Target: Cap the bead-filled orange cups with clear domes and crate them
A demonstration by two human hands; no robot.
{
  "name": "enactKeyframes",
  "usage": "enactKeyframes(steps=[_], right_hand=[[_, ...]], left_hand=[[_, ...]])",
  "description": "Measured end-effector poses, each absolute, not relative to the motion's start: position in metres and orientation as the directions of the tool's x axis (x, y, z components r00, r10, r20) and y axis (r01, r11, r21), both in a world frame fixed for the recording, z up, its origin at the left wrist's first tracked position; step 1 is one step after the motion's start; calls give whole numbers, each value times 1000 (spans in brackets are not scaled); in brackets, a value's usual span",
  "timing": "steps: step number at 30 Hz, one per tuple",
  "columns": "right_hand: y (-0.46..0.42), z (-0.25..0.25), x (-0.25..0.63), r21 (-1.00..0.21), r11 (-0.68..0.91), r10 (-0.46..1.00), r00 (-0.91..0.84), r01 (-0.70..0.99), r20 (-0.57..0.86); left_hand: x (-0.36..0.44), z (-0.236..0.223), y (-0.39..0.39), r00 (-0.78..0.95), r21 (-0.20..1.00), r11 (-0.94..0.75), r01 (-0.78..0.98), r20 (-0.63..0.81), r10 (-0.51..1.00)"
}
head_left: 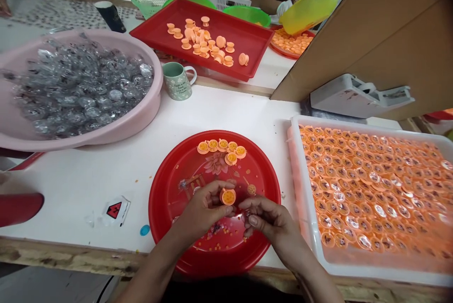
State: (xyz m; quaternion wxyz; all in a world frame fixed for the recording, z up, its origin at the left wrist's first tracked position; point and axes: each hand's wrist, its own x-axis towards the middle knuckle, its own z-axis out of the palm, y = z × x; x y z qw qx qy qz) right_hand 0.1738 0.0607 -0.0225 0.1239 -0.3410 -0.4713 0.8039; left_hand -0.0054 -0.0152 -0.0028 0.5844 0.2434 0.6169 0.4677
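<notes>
Evidently much done, some left

Take the round red tray [262, 166] as the clock's centre. At ten o'clock, a pink basin [134, 130] holds a heap of clear plastic pieces [95, 90]. Near nine lies a small clear packet [115, 211] with a red-and-black mark, its meaning unreadable. Close to eleven stands a green mug [179, 86]; its print appears to read "Faith is the Seed, Love is the Flower." Toward twelve, a rectangular red tray [247, 41] bears loose orange cups [200, 41], seemingly unworked. Over the round tray, the left hand [205, 206] grips one orange cup [228, 196] with yellow-orange filling. Six filled cups [222, 145] sit inside the rim, between twelve and one. The right hand [272, 218] is curled just beside; I cannot tell whether it pinches something small. At three, a white tray [371, 269] is packed with glossy-topped cups [354, 180], apparently finished; their dark markings are too small to read.
</notes>
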Motion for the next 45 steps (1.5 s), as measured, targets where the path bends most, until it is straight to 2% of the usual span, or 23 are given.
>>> enactKeyframes(steps=[7,22,28,32,36,40,45], right_hand=[[66,-24,172,-746,-659,595,-676,-99,-436],[70,-23,172,-653,-749,527,-694,-109,-490],[73,-27,169,-643,-751,564,-653,-152,-505],[72,-32,170,-730,-677,628,-589,-91,-509],[76,-32,174,-860,-507,692,-566,59,-447],[83,-29,176,-912,-331,625,-668,242,-404],[83,-27,174,-930,-98,599,-726,353,-339]], left_hand=[[-2,-3,-15,-179,827,478,-294,-539,823],[3,5,-7,-153,822,490,-290,-545,824],[2,7,-6,-149,818,503,-279,-555,819],[3,10,-5,-147,818,510,-266,-557,817],[3,8,-6,-117,831,499,-245,-536,836],[3,8,-7,-34,831,510,-225,-529,848],[6,10,-6,20,864,491,-113,-492,870]])
